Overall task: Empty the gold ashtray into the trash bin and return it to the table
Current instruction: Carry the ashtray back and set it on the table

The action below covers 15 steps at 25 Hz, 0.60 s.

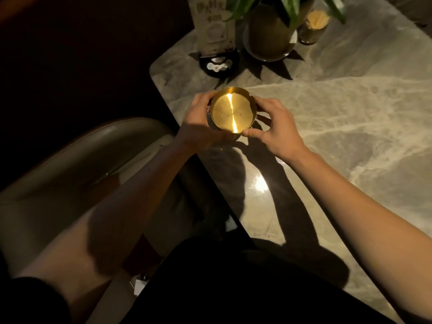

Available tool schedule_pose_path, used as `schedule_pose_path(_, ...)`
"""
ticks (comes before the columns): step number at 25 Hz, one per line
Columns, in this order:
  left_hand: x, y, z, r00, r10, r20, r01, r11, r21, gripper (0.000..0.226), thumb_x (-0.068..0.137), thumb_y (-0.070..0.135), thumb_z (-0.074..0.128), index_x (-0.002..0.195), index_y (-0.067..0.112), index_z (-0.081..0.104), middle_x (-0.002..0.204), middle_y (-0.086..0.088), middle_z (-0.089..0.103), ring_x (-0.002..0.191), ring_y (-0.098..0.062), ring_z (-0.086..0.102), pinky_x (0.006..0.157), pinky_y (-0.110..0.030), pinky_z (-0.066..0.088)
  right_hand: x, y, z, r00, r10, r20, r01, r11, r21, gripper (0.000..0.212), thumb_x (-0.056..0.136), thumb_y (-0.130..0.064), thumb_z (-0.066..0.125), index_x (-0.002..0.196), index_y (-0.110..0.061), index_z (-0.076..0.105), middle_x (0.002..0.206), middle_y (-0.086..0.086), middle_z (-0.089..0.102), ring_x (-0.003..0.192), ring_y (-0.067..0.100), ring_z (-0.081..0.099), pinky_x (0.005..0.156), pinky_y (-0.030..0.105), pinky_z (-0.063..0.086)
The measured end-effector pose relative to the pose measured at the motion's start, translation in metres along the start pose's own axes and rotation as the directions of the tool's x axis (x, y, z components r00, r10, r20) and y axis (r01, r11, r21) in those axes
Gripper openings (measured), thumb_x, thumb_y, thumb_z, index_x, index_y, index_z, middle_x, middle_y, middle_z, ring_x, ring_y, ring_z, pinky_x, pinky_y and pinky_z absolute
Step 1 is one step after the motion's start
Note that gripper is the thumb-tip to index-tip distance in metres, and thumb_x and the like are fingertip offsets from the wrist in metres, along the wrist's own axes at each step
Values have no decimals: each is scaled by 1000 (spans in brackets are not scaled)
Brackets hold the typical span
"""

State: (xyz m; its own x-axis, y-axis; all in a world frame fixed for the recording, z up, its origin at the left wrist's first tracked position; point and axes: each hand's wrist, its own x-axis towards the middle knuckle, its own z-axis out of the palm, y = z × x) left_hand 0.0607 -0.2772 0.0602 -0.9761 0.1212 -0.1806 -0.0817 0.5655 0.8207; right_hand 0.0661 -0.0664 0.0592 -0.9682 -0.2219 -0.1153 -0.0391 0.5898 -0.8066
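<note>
The round gold ashtray [232,111] is held between both hands just above the left edge of the marble table [339,118]. Its shiny inside faces me, with a bright streak of light across it and only a few tiny specks in it. My left hand [201,120] grips its left rim, fingers curled over the top. On the right side my right hand [273,127] holds it, thumb under the near rim. No trash bin is in view.
At the table's far end stand a potted plant [268,31], an upright menu card [214,24] in a black base [218,64] and a glass jar [314,24]. A beige curved seat [70,164] lies left of the table. Dark floor beyond.
</note>
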Motion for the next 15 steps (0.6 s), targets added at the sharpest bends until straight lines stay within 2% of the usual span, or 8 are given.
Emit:
schedule_pose_path(2, 10, -13, -9, 999, -30, -28, 31, 999, 37, 102, 52, 31, 94, 138, 12, 44, 139, -7, 43, 118, -8, 45, 87, 1, 39, 24, -2, 11, 999, -6, 32, 7, 1000, -31, 83, 69, -26, 85, 140, -8, 46, 132, 11, 54, 122, 24, 53, 110, 39, 41)
schedule_pose_path(4, 23, -27, -18, 998, -45, -44, 48, 997, 63, 103, 51, 31, 93, 139, 12, 42, 140, -8, 42, 123, -16, 46, 98, -20, 47, 49, -5, 23, 998, -5, 61, 10, 998, -69, 80, 72, -26, 83, 141, -9, 46, 132, 11, 53, 123, 23, 52, 109, 30, 39)
schedule_pose_path(6, 39, -40, -27, 997, -56, -58, 60, 997, 59, 106, 47, 34, 92, 138, 12, 42, 139, -10, 43, 125, -22, 48, 100, -40, 50, 72, -9, 35, 996, -7, 88, 17, 993, -115, 78, 74, -27, 81, 141, -10, 45, 131, 11, 53, 122, 23, 51, 102, 21, 35)
schedule_pose_path(9, 62, -59, -39, 990, -113, -83, 119, 990, 73, 107, 47, 37, 91, 139, 14, 41, 139, -10, 45, 126, -22, 47, 102, -41, 47, 107, -12, 51, 991, 15, 134, 5, 989, -145, 79, 75, -26, 81, 142, -9, 43, 134, 12, 51, 124, 23, 49, 100, 18, 30)
schedule_pose_path(12, 80, -82, -47, 982, -148, -116, 155, 986, 60, 107, 46, 46, 87, 137, 12, 42, 137, -10, 45, 126, -23, 46, 104, -44, 46, 139, -14, 67, 983, 37, 179, -10, 989, -150, 81, 73, -26, 82, 142, -8, 43, 135, 12, 51, 126, 25, 49, 105, 23, 35)
schedule_pose_path(15, 92, -98, -53, 974, -187, -124, 192, 981, 30, 108, 48, 43, 89, 138, 10, 40, 139, -11, 45, 127, -24, 47, 104, -43, 46, 159, -16, 80, 977, 42, 207, -7, 986, -169, 81, 71, -25, 84, 141, -11, 45, 135, 12, 51, 126, 24, 49, 103, 21, 34)
